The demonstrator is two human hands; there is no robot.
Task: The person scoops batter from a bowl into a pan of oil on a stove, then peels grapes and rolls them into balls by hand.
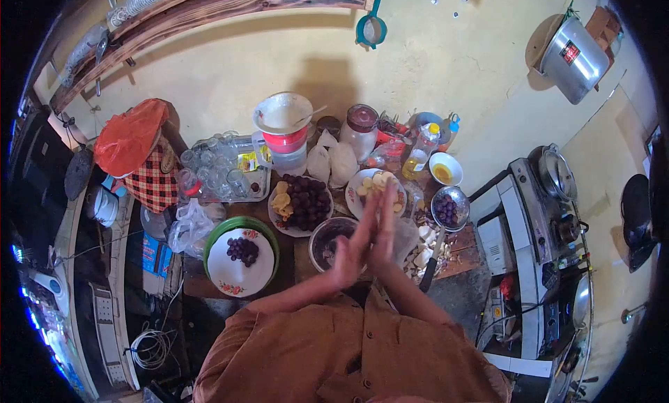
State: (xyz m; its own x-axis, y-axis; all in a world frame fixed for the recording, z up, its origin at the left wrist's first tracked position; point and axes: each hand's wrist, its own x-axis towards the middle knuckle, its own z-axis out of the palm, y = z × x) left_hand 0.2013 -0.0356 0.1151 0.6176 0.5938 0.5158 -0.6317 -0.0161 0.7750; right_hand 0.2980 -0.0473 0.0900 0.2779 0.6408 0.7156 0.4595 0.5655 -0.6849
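My left hand (353,246) and my right hand (384,239) are raised palm to palm above the table, fingers stretched out, over a metal bowl (322,244) with a dark purple mass. Behind the fingertips is a plate of pale round pieces (364,187). To the left, a plate (279,225) holds dark purple balls (310,199) and yellowish pieces (282,199). Farther left, small dark balls (242,251) lie on a white flowered plate (226,272) in a green one. A strainer of purple balls (446,210) and a knife (432,264) lie to the right.
Glasses (216,169) fill a tray at the back left. A bowl (282,112) tops a red container (286,142). An oil bottle (420,152) and a small bowl (446,169) stand at the back right. Peelings (421,250) lie near the knife. A stove (540,194) is at the right.
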